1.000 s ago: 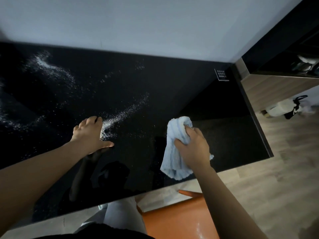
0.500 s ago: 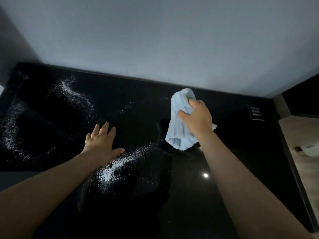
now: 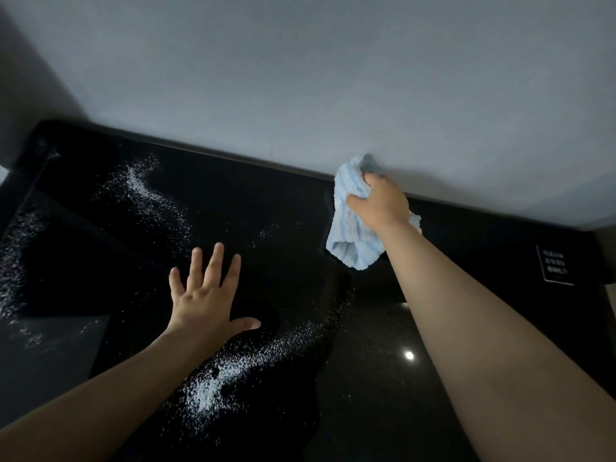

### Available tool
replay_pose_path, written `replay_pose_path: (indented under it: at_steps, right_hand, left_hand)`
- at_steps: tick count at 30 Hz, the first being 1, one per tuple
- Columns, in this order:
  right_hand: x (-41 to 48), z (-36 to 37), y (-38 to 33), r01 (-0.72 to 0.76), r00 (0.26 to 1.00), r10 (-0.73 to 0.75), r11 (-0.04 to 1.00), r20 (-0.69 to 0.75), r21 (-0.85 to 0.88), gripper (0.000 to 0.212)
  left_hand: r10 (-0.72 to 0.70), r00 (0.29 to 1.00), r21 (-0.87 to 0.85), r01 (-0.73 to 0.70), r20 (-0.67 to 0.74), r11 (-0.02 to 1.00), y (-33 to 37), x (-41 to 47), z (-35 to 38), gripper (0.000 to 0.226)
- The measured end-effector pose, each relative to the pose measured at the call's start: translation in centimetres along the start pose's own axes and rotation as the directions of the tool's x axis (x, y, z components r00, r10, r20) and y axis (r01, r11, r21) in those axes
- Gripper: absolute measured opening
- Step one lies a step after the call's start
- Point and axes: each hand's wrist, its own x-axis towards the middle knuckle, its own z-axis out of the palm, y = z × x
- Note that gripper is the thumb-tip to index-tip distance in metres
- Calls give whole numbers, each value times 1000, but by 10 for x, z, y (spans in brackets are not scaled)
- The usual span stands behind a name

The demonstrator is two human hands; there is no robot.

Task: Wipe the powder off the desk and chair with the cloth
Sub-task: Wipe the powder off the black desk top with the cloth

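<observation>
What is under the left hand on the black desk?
The left hand lies flat, fingers spread, on the black desk. White powder is scattered just near its wrist; whether any lies under the palm is hidden.

Desk [image 3: 286,211] set against wall [image 3: 300,78] behind, cloth [image 3: 350,225] at desk's far edge under right hand [image 3: 380,201], left hand [image 3: 206,301] flat mid-desk, powder [image 3: 213,388] nearer than left hand, label [image 3: 555,268] far right.

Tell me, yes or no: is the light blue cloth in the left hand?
No, the right hand grips the light blue cloth.
</observation>
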Motion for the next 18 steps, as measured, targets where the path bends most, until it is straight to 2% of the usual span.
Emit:
replay_pose_path:
  at_steps: [3, 8, 11, 14, 18]
  right_hand:
    - [8, 12, 1, -31, 999, 31, 999, 34, -7, 41]
    - [12, 16, 4, -30, 997, 33, 999, 68, -37, 39]
    - [6, 17, 5, -18, 997, 23, 997, 72, -71, 46]
    - [-4, 19, 5, -7, 998, 10, 998, 58, -61, 51]
    - [-21, 22, 7, 32, 999, -30, 998, 30, -59, 48]
  left_hand:
    - [-5, 1000, 47, 5, -3, 999, 1, 1, 2, 119]
    - [-9, 1000, 70, 7, 15, 998, 2, 3, 0, 121]
    - [-5, 1000, 69, 3, 23, 998, 2, 3, -2, 121]
    - [3, 1000, 63, -4, 20, 998, 2, 2, -2, 120]
    - [3, 1000, 52, -4, 24, 999, 2, 2, -3, 120]
